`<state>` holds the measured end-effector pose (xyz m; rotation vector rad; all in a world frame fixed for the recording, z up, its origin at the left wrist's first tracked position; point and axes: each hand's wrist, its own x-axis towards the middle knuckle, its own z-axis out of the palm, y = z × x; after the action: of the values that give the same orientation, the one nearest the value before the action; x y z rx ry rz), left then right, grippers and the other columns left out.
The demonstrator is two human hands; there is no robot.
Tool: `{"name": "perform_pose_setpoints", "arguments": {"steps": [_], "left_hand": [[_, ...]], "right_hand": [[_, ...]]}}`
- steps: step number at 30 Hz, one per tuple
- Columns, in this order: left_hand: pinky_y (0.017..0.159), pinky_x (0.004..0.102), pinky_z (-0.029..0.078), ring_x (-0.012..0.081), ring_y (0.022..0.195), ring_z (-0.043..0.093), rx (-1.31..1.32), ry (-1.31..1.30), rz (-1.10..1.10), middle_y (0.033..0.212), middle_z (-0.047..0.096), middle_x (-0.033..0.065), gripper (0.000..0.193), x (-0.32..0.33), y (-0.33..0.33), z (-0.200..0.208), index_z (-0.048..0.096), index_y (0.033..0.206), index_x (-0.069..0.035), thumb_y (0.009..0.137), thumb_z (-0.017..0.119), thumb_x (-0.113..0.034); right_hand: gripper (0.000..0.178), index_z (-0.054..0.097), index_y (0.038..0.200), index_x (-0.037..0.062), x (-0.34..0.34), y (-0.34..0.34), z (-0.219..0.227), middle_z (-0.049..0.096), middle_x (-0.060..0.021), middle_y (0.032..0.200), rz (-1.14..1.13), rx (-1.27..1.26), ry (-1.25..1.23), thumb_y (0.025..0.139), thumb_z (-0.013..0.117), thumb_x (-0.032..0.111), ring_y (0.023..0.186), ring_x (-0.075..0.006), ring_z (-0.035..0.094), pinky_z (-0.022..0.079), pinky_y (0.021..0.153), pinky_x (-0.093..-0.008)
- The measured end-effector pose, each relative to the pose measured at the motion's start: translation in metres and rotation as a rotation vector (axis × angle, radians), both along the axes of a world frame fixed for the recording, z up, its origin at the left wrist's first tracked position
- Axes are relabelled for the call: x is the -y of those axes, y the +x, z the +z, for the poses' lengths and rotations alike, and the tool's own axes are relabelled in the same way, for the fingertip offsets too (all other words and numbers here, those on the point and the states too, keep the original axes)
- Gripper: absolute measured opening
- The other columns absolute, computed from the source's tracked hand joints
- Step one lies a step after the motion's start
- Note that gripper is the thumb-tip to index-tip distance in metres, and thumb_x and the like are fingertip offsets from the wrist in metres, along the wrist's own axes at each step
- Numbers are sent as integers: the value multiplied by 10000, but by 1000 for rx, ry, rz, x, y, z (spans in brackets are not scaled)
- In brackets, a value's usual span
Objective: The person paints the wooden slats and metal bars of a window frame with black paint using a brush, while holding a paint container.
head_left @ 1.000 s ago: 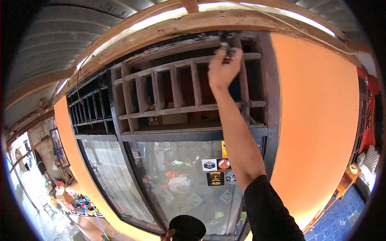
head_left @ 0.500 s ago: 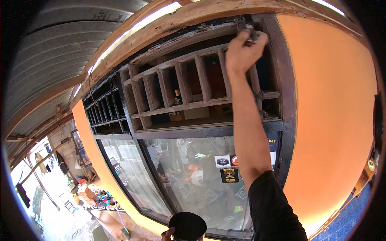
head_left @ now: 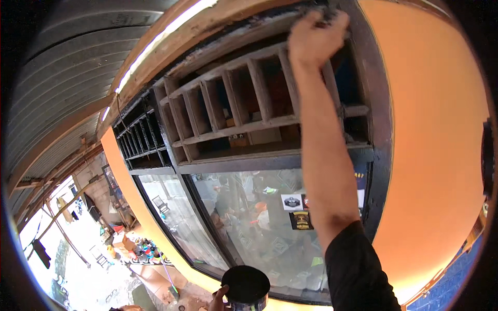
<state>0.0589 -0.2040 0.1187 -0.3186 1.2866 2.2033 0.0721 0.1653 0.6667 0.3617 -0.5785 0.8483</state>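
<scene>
Right grip (head_left: 317, 39) closed on blurred dark tool (head_left: 325, 19) at upper right of grey-brown wooden lattice (head_left: 260, 89), left grip (head_left: 219, 299) below it clasping black cylindrical can (head_left: 247, 285).

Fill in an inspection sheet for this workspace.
Surface: large lattice is grey-brown wood; small lattice at left is black.
Job's things: dark can; dark tool, mostly hidden and blurred.
Clutter: mixed items piled at lower left.
Hands: left hand holds the dark can; right hand grips the dark tool near the top of the window frame.
Cables: a thin dark cord, possibly a wire, near the small lattice.
Surroundings: orange wall, corrugated roof, stickered glass pane.
</scene>
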Motion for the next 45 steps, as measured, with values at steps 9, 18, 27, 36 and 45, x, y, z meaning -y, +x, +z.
{"name": "perform_pose_setpoints", "arguments": {"steps": [9, 18, 27, 36, 45], "left_hand": [[450, 259, 463, 164, 541, 527, 84, 44, -15, 862, 590, 114, 604, -1, 0, 9, 358, 1398, -180, 858, 629, -200], [666, 319, 547, 274, 1193, 461, -1402, -614, -79, 1478, 315, 92, 707, 16, -30, -59, 280, 1466, -157, 826, 576, -107], [422, 237, 441, 199, 777, 580, -606, -199, -234, 1442, 374, 73, 684, 9, -42, -63, 284, 1478, -163, 845, 498, -15], [432, 235, 446, 187, 716, 554, -542, -331, -255, 1320, 418, 104, 730, -10, -34, -42, 275, 1472, -147, 801, 560, -135], [432, 289, 468, 221, 540, 545, -285, -47, -313, 1012, 572, 141, 743, -30, -21, 15, 277, 1458, -196, 847, 589, -481]], "right_hand": [[107, 533, 966, -12, -21, -19, 4, 620, -106, 726, -14, 123, 280, 879, 557, 45, 617, -156, 604, 483, 558, -310], [252, 488, 1052, 0, 11, -13, -3, 605, -282, 756, -294, 101, 50, 840, 574, 105, 730, -470, 607, 484, 700, -503], [105, 543, 919, -2, -52, 34, -11, 590, -83, 702, -92, 61, 50, 867, 561, 87, 606, -168, 573, 475, 589, -329], [212, 537, 1016, -10, -7, 10, -13, 636, -240, 747, -439, 375, 70, 844, 564, 111, 747, -410, 649, 504, 737, -459], [159, 544, 944, 8, -77, 53, -2, 596, -146, 691, -527, 178, 43, 847, 579, 128, 593, -290, 571, 479, 590, -377]]}}
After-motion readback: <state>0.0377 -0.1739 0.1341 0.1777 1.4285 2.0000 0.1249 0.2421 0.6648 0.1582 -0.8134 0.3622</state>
